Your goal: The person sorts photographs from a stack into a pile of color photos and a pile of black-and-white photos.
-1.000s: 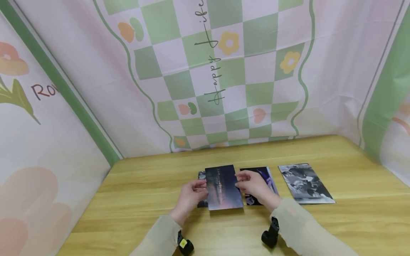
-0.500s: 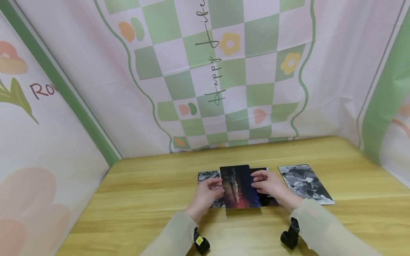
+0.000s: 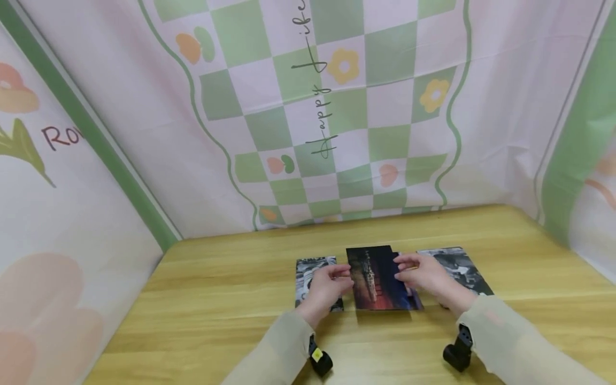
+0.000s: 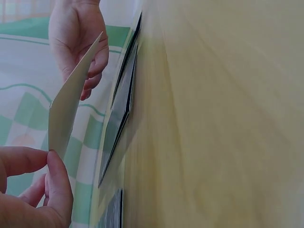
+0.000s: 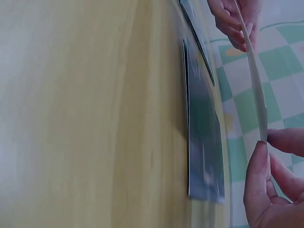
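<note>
A dark photo print [image 3: 375, 278] with a lit night scene is held up off the table between both hands. My left hand [image 3: 326, 291] pinches its left edge between thumb and fingers. At the opposite edge my right hand [image 3: 428, 275] pinches it the same way. The print's pale back [image 4: 66, 114] shows in the left wrist view, apart from the tabletop. Beneath it lies a purple-and-dark picture [image 3: 416, 302], mostly hidden. To its left is a black-and-white picture [image 3: 304, 275], partly covered by my left hand. Another black-and-white picture [image 3: 467, 267] lies at the right, partly behind my right hand.
The pictures lie in a row on a wood-grain table [image 3: 216, 299]. A patterned cloth [image 3: 346, 176] with green checks hangs at the table's back edge. Cloth panels also stand at both sides. A black wrist camera [image 3: 320, 362] hangs under my left sleeve.
Both hands have carried the night-scene print to the right, from over the left black-and-white picture to over the middle one. The left picture is more uncovered; my right hand now overlaps the right one.
</note>
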The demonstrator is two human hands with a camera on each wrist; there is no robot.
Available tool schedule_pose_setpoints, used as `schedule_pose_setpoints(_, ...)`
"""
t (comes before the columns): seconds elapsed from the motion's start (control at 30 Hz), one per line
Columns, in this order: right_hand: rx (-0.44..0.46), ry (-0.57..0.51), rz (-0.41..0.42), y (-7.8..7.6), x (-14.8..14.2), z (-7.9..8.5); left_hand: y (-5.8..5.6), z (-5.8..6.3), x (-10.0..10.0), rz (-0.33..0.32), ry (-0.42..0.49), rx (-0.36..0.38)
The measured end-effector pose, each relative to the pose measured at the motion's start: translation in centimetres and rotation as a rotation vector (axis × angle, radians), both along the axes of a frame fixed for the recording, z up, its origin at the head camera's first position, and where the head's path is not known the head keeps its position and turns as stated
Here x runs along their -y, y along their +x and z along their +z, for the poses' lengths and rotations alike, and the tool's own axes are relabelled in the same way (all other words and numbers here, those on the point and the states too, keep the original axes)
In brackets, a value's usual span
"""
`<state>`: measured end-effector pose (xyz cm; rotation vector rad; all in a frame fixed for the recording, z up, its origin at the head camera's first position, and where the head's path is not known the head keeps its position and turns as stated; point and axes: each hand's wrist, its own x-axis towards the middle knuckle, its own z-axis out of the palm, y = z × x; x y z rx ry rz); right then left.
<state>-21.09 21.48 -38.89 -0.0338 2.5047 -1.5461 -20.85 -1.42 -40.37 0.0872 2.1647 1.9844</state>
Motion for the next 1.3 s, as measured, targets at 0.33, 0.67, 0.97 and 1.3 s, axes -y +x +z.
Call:
schedule_pose_setpoints(0.33, 0.009, 0.048, 0.007, 0.0, -1.6, -0.2, -0.8, -0.2, -1.7, 0.004, 0.012, 0.051)
schedule_pose_setpoints(0.67, 0.057, 0.031, 0.03, -0.8, -2.4, -0.7, -1.3, -0.7, -2.5, -0.018, -0.081, 0.009)
schedule_pose_setpoints(0.97, 0.054, 0.07, 0.046, -1.2, -2.2, -1.0, -1.3, -0.9, -2.9, 0.012, -0.212, -0.018)
schedule_pose_setpoints(1.3, 0.022, 0.119, 0.021, -1.6, -1.7, -1.3, -1.4, -1.3, -3.3, 0.014, -0.231, -0.037)
